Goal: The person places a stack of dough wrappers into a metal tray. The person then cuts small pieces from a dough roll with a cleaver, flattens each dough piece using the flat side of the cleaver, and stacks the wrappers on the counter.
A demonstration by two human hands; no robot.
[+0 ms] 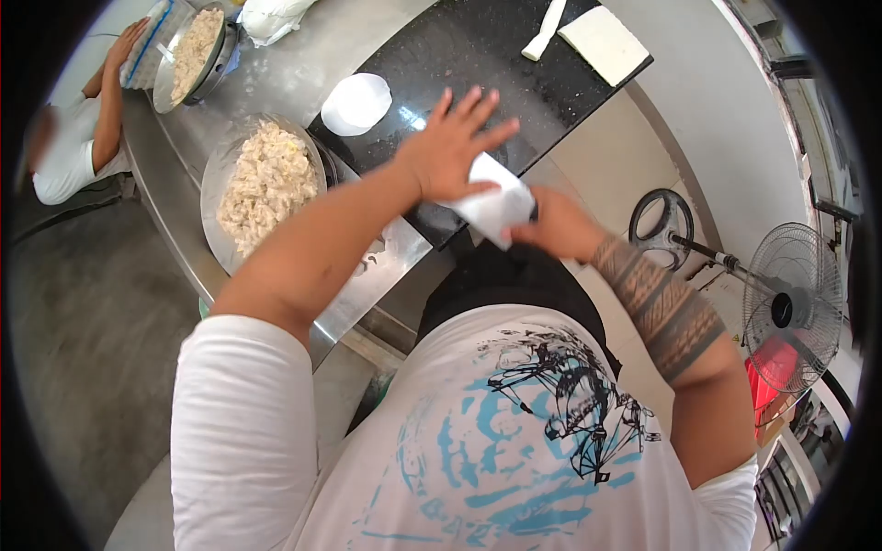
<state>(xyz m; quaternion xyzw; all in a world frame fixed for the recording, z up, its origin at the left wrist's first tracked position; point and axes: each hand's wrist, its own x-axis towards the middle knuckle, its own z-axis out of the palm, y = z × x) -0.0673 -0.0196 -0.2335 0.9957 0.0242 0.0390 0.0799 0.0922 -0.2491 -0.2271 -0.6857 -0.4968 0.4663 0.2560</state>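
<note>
My left hand [452, 151] is over the near edge of the black worktop [441, 69], its fingers spread and its thumb over a thin white sheet [496, 197]. To the right, my right hand [556, 225] grips the sheet's lower right edge between thumb and fingers. The sheet tilts over the worktop's edge, slightly blurred. A round white piece [356, 104] lies on the black top at the left. At the far right end are a square white stack [604, 44] and a white stick-like tool [545, 32].
A large bowl of pale chunky mixture [268, 184] stands on the steel table [285, 55]. Behind is another filled bowl [196, 55]. A person in a white shirt [69, 170] is at the far left. A fan [790, 308] and black handwheel [661, 220] stand right.
</note>
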